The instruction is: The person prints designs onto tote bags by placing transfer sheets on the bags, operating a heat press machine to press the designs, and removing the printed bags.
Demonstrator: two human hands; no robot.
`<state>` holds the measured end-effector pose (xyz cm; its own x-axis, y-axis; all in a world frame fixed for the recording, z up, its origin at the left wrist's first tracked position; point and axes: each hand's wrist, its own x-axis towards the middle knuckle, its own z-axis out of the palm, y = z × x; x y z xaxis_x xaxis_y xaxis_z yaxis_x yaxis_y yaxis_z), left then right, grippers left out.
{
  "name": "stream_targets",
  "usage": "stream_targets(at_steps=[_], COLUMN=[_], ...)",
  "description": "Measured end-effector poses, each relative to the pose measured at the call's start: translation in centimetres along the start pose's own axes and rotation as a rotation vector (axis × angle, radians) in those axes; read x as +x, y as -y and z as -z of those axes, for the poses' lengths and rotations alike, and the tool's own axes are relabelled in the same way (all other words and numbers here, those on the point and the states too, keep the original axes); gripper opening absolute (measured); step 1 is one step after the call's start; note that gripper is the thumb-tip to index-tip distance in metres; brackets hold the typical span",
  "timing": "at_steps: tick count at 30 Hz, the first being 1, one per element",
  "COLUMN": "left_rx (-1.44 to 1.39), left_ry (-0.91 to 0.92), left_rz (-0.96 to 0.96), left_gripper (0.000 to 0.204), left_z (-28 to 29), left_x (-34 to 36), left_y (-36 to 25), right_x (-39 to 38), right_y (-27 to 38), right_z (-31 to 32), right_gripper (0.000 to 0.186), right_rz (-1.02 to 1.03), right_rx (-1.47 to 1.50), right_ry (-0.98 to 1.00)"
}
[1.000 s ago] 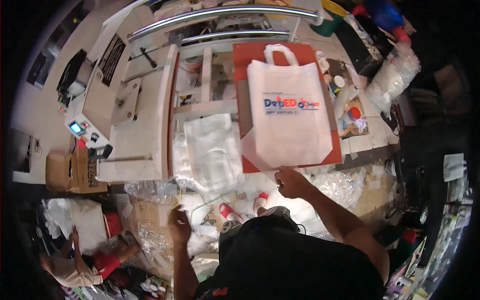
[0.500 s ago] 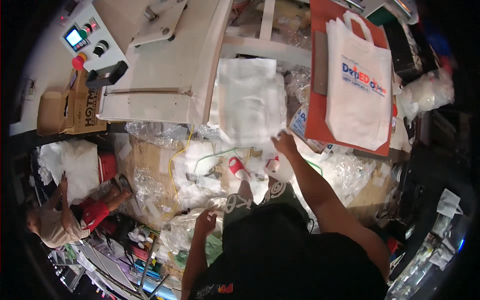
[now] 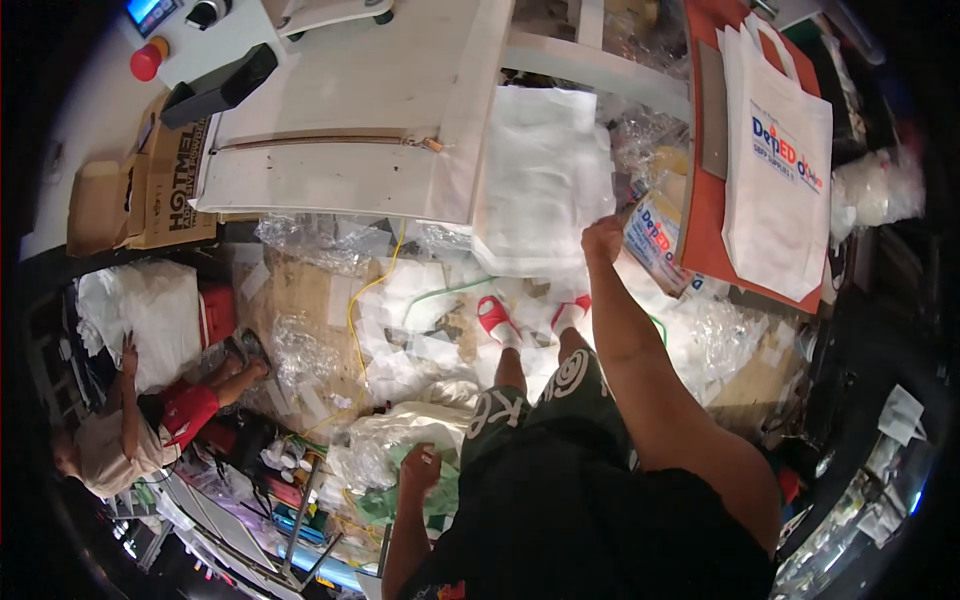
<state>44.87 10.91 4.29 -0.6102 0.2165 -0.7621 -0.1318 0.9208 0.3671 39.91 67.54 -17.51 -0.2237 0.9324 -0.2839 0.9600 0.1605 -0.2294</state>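
Observation:
My right hand is reached forward, with its fingers closed at the right edge of a stack of white fabric bags. What lies between those fingers is hidden. Beside it, a box with blue and red printing stands under the edge of a red-brown board. On that board lie white tote bags with a printed design and loop handles. My left hand hangs low at my side, its fingers curled and nothing visible in them. Green plastic lies close by it.
A white machine table with a red button fills the upper left, next to an open cardboard box. A yellow cord and clear plastic litter the floor. Another person sits at left by a white bundle.
The view has shifted, so the scene sits differently in the picture. My right hand has moved up along the right edge of the bag stack. My left hand still hangs low.

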Motion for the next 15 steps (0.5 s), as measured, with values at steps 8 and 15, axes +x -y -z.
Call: stream_targets(at_steps=[8, 15], left_rx=[-0.116, -1.188], left_ry=[-0.125, 0.648], left_rz=[-0.384, 0.171], left_gripper=[0.025, 0.065], left_z=[0.6, -0.3], left_x=[8.6, 15.2], left_y=[-4.2, -19.5], right_x=[-5.1, -16.5], right_y=[0.9, -11.0], right_z=[9.9, 20.3], right_gripper=[0.015, 0.042], right_rz=[0.004, 0.044], right_rx=[0.781, 1.425], right_ry=[0.428, 0.825])
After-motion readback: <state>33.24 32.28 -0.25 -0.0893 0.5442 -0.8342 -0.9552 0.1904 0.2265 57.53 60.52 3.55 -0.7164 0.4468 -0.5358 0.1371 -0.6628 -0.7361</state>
